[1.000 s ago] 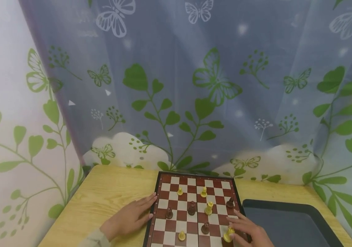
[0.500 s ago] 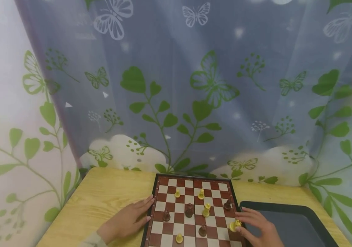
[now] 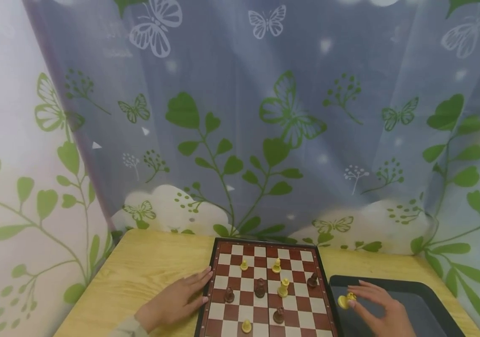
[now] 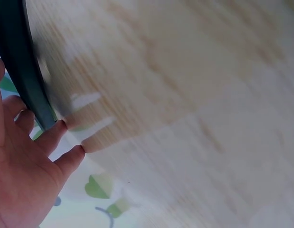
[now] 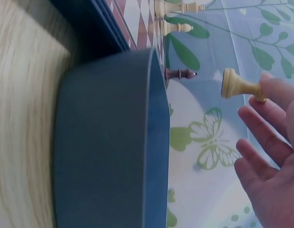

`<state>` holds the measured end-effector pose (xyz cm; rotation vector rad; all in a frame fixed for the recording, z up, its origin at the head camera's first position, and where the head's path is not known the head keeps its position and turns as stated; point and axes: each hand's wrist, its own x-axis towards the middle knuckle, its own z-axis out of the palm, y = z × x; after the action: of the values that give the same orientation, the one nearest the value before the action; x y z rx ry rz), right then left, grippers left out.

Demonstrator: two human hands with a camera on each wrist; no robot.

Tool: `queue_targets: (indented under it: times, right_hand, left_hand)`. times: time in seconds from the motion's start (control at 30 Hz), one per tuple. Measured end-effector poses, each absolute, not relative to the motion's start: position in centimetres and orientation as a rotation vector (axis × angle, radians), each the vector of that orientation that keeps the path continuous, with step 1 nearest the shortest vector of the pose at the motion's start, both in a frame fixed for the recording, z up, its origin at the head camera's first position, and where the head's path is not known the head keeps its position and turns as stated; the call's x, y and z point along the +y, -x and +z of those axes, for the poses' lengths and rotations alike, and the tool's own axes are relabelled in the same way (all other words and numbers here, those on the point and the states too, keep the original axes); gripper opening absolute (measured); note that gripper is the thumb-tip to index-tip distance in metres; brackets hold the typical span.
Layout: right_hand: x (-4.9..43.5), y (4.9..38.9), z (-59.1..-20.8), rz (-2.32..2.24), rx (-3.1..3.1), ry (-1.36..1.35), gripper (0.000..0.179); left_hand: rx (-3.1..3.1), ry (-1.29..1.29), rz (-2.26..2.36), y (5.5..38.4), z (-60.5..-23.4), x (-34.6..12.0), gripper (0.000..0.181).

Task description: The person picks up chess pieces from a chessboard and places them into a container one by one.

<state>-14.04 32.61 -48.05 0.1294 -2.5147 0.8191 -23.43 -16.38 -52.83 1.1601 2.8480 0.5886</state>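
Note:
My right hand [image 3: 380, 306] pinches a yellow chess piece [image 3: 345, 300] by its top between thumb and fingertips, above the left part of the dark tray [image 3: 423, 299]. In the right wrist view the piece [image 5: 240, 86] is tipped sideways, its base facing the board side. My left hand [image 3: 176, 299] rests its fingers against the left edge of the chessboard [image 3: 269, 327]; the left wrist view shows those fingertips [image 4: 59, 124] at the dark board frame [image 4: 23, 61]. Several yellow and dark brown pieces stand on the board, among them a yellow piece [image 3: 283, 288] and a dark piece [image 3: 260, 288].
The dark, raised-rim tray stands close to the board's right side, its wall [image 5: 104, 137] tall in the right wrist view. A yellow wooden table [image 3: 151, 252] lies under everything. Behind it hangs a curtain [image 3: 240, 117] printed with butterflies and leaves.
My right hand has lifted the yellow piece off the board's right side and carried it rightward over the tray. The left hand has stayed at the board's edge.

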Motion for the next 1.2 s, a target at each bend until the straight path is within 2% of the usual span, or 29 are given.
queue_targets:
  times: [0.73, 1.2]
  right_hand:
    - [38.2, 14.7, -46.4, 0.756, -2.732, 0.051, 0.031]
    - [41.4, 17.2, -45.4, 0.765, -2.945, 0.101, 0.049]
  left_hand:
    - [2.918, -1.204, 0.505, 23.2, -52.6, -16.2, 0.059]
    - [2.907, -1.211, 0.497, 23.5, -53.2, -16.3, 0.059]
